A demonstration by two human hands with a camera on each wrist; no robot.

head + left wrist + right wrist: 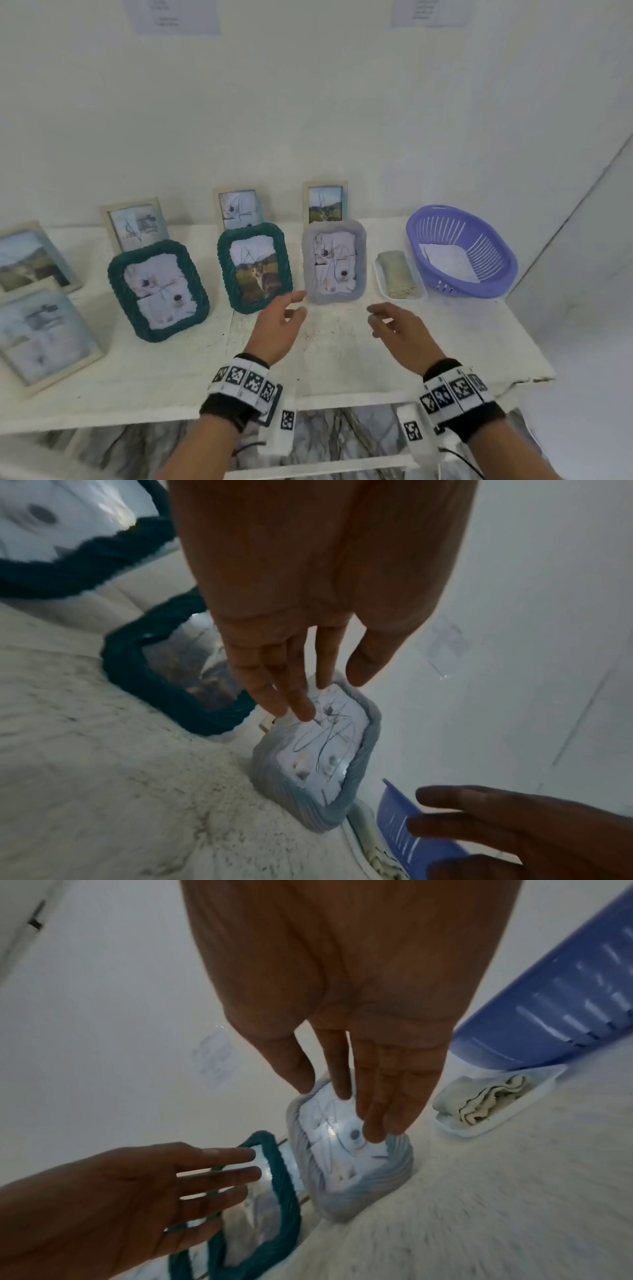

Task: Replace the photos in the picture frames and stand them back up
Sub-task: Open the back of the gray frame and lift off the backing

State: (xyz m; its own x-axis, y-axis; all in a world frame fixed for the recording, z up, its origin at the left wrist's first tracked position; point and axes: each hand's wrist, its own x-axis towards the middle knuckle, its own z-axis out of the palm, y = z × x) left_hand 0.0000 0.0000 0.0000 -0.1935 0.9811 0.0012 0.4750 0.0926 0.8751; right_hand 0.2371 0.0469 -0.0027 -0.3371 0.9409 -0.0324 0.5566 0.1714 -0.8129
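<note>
Right now I have both hands spread and empty: my left hand (279, 325) and right hand (399, 330) flank the grey frame (334, 265), which stands upright at centre frame, long axis vertical, just above them. The left fingertip looks nearer its lower-left corner.

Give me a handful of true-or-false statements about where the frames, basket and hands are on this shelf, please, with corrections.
1. The grey frame stands upright. True.
2. The left hand grips a green frame. False: it holds nothing, fingers relaxed near the grey frame.
3. The purple basket holds white paper. True.
4. The folded cloth lies left of the grey frame. False: it lies to its right, beside the basket.
5. The right hand holds nothing. True.
</note>
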